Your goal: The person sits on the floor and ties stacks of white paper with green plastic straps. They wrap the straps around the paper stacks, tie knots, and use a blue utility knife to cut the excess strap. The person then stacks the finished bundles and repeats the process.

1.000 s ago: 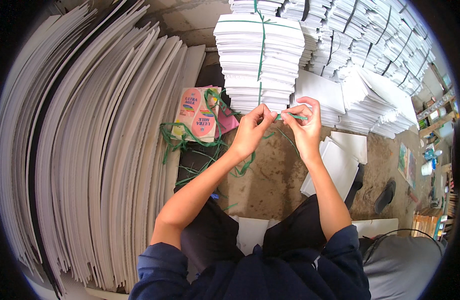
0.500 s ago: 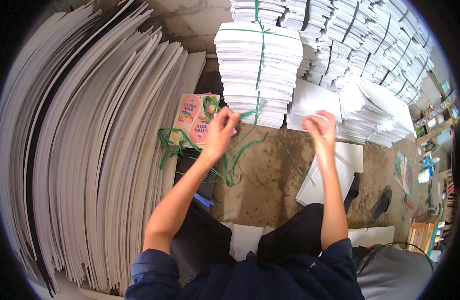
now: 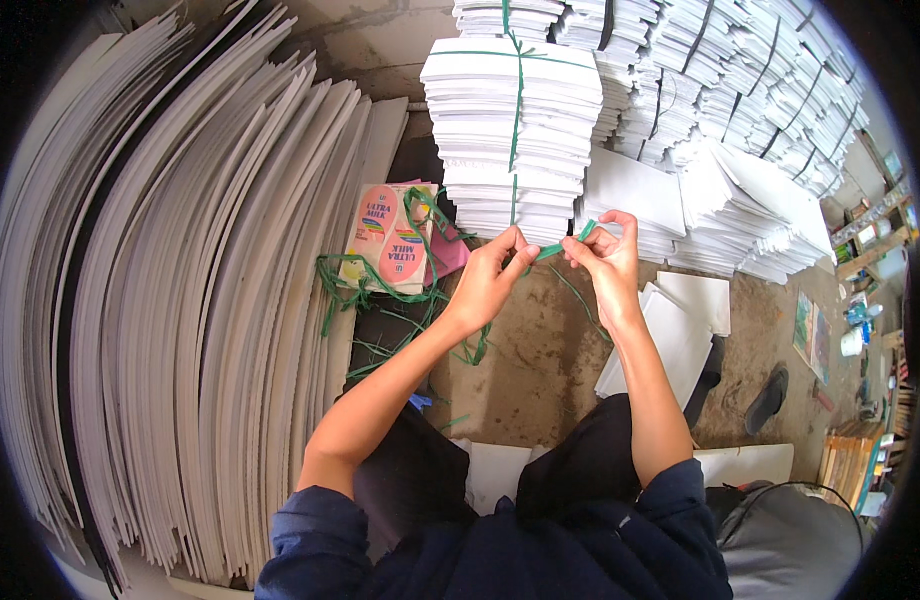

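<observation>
A short length of green plastic twine [image 3: 550,251] runs between my two hands in front of a tall stack of white sheets [image 3: 510,110]. The thumb and fingers of my left hand [image 3: 488,275] pinch its left end. My right hand [image 3: 607,258] pinches the other end, and a flat green tip sticks up past the fingers. Green twine also crosses the top of the stack and runs down its front. To the left, a tangle of loose green twine [image 3: 355,283] lies over a printed pink and cream carton piece [image 3: 388,232].
Tall bent white sheets [image 3: 210,300] line the left side. Tied paper bundles [image 3: 720,70] are piled at the back right, with looser sheets [image 3: 740,205] in front. White boards [image 3: 665,335] lie on the floor near my right leg, and a dark slipper [image 3: 767,398] lies farther right.
My hands have come closer together. My right hand has moved left and now pinches the green twine, which my left hand held before. My left hand has shifted right and slightly down.
</observation>
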`<state>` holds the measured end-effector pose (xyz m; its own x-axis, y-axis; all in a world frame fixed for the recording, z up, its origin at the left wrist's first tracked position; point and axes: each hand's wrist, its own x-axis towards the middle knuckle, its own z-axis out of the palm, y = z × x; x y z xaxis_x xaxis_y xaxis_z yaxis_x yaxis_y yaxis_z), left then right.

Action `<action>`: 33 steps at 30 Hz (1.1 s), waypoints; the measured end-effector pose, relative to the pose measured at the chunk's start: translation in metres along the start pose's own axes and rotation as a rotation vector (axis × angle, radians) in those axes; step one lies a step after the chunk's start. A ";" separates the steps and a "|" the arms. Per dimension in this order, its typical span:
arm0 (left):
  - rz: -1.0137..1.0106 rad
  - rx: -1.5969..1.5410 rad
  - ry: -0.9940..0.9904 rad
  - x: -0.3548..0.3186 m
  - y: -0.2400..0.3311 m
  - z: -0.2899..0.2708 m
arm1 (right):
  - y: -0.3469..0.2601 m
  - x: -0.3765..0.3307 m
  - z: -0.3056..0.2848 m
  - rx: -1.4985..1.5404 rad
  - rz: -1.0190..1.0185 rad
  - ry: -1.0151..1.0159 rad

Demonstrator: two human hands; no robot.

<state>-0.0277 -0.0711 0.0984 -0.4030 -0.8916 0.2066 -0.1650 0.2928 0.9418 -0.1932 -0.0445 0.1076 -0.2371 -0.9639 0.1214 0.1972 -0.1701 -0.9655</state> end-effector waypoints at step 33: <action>-0.045 -0.162 0.021 0.003 -0.024 0.006 | 0.002 -0.003 0.006 0.035 0.122 -0.117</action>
<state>-0.0301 -0.0791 0.0746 -0.3792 -0.9100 0.1675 -0.0340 0.1946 0.9803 -0.1860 -0.0430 0.1067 -0.0978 -0.9947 0.0320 0.2514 -0.0558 -0.9663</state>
